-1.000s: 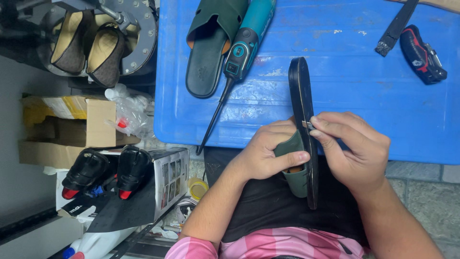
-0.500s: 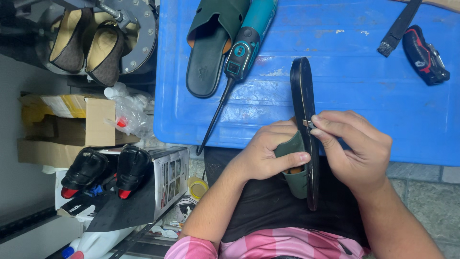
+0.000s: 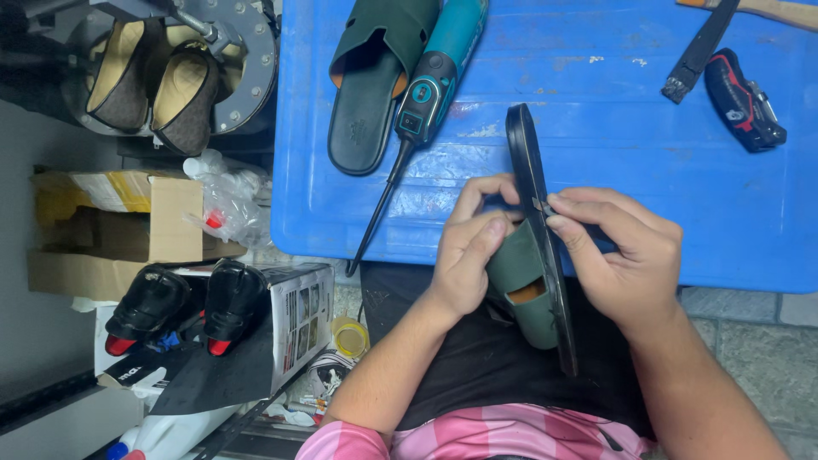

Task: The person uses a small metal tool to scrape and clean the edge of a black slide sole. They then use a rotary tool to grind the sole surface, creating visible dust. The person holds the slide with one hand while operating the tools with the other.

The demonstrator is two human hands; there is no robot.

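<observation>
Green sandal (image 3: 521, 281) held on edge over the lap, at the near edge of the blue tabletop (image 3: 596, 153); long axis runs away from the body, black sole facing right. Left hand (image 3: 469, 247) clamped on the strap side, right hand (image 3: 622, 255) pinching the sole rim; both touch it. Cardboard box (image 3: 128, 226) on the floor at left: contents not visible.
</observation>
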